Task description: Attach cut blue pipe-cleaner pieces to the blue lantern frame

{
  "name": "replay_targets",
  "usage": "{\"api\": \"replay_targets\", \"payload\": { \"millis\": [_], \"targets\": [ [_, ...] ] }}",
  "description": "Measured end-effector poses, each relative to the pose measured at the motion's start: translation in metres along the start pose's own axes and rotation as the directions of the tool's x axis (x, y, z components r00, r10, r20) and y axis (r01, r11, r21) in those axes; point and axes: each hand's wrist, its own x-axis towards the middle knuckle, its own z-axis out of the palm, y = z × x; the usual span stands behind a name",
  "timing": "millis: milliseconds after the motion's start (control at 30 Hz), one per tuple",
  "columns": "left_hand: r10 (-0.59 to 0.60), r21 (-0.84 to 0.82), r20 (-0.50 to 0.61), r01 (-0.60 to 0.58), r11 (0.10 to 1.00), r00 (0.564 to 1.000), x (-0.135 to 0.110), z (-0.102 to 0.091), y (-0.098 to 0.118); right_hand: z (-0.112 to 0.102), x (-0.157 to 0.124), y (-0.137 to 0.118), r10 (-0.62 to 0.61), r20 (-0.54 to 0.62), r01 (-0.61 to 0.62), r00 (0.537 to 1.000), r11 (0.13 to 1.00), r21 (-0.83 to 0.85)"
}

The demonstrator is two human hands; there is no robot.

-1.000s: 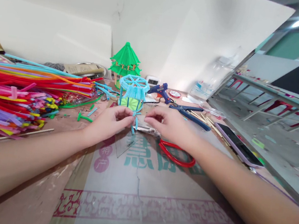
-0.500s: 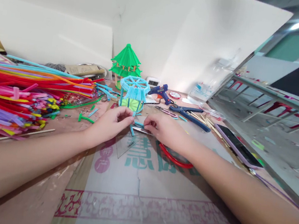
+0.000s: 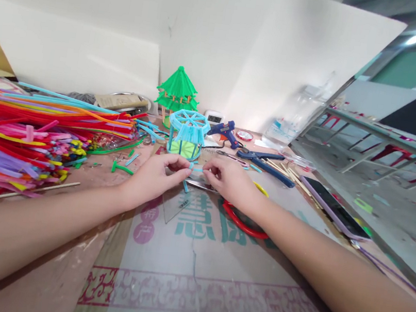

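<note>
A short light-blue pipe cleaner [image 3: 197,169] spans the gap between my two hands. My left hand [image 3: 160,176] pinches its left end between thumb and fingertips. At the other end, the closed fingers of my right hand [image 3: 231,181] grip it. Below them, red-handled scissors [image 3: 244,223] lie on the mat, partly covered by my right hand and forearm. Another blue piece [image 3: 185,186] shows under my left fingertips. Just beyond the hands stands a light-blue pipe-cleaner structure [image 3: 188,129] with a spoked top and a lime-green base.
A green tiered-roof model [image 3: 178,89] stands behind. Bundles of coloured pipe cleaners [image 3: 19,138] fill the left side. To the right are a blue glue gun [image 3: 227,132], blue-handled pliers [image 3: 267,164], thin sticks [image 3: 287,173], a phone [image 3: 333,207] and a plastic bottle [image 3: 290,116].
The blue piece between my hands now lies nearly level, where a strip hung down from my left fingers before. The hands have shifted only slightly, and the camera view has moved a little.
</note>
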Motion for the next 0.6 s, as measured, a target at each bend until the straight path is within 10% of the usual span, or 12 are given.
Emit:
{"api": "replay_targets", "payload": {
  "millis": [233, 600],
  "targets": [
    [-0.012, -0.025, 0.026, 0.013, 1.000, 1.000, 0.001, -0.001, 0.002, 0.002, -0.004, -0.025, 0.220, 0.235, -0.322, 0.947, 0.659, 0.680],
    [0.005, -0.092, 0.017, -0.003, 0.996, 1.000, 0.000, -0.001, -0.004, 0.014, -0.009, -0.033, 0.201, 0.086, -0.215, 0.976, 0.813, 0.542]
  ]
}}
